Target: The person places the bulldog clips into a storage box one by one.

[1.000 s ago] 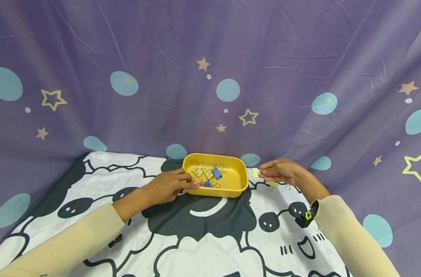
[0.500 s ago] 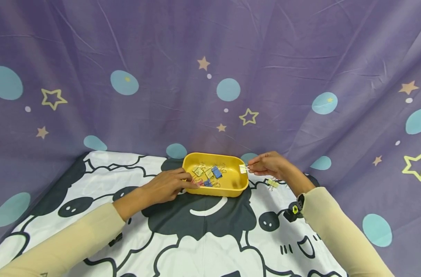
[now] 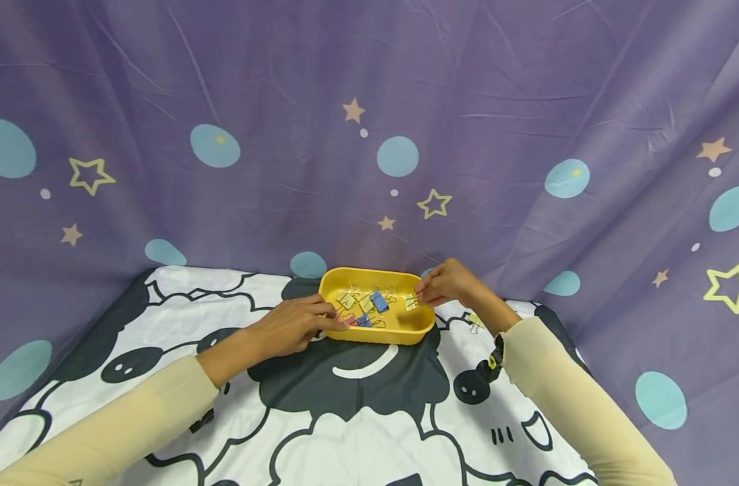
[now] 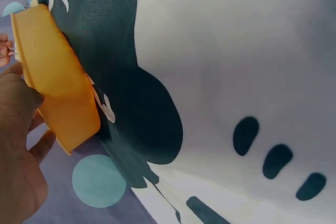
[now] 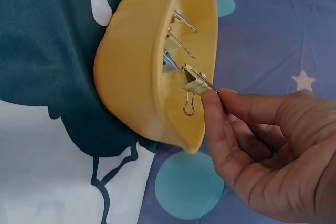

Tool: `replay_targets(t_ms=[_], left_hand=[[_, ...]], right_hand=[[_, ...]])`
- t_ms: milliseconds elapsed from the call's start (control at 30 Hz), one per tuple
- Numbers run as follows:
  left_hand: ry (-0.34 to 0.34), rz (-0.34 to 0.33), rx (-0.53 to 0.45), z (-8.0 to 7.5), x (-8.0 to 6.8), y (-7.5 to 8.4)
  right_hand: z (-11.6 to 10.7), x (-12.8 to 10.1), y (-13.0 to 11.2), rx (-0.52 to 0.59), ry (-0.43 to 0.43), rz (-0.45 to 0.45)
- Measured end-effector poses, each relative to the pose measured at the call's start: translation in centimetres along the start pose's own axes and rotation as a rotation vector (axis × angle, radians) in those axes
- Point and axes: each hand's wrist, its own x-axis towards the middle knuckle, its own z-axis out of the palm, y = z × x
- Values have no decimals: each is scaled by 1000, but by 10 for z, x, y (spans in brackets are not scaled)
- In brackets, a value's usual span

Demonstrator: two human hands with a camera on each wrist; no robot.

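Note:
A yellow plastic tray (image 3: 418, 325) (image 4: 58, 93) (image 5: 131, 82) sits at the far middle of the table and holds several binder clips (image 3: 364, 305). My right hand (image 3: 445, 285) (image 5: 262, 156) pinches the wire handle of a yellow binder clip (image 3: 410, 302) (image 5: 193, 80) and hangs it just inside the tray's right end. My left hand (image 3: 296, 324) (image 4: 18, 145) grips the tray's left rim, thumb on its edge. Another yellow clip (image 3: 475, 320) lies on the cloth right of the tray.
A white cloth with black cartoon sheep (image 3: 369, 405) covers the table. A purple drape with stars and blue dots (image 3: 369, 135) hangs close behind the tray and falls along the table's right side.
My right hand has carried the yellow clip leftward from beside the tray to over its right end. The left hand and tray have stayed put.

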Motion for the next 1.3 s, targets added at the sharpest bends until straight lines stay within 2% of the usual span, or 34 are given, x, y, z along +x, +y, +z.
replay_targets(t_ms=[367,667,800,933,1133,1300], left_hand=[[16,0,-13,1,-2,0],[21,-7,-15,3,-2,2],[5,-13,-15,2,-1,2],[5,-5,-1,1,0,2],[33,17,25,-1,0,0],[48,25,0,2,-1,-1]], right_hand=[[32,14,-9,-115,28,-64],[53,19,-13,-126,-10,-119],[54,22,-13,-184,-44,-120],[49,23,-10,-225,-40,-101],[40,21,-8,-206,-27,-81],[34,17,-6,-181,-35,-66]])
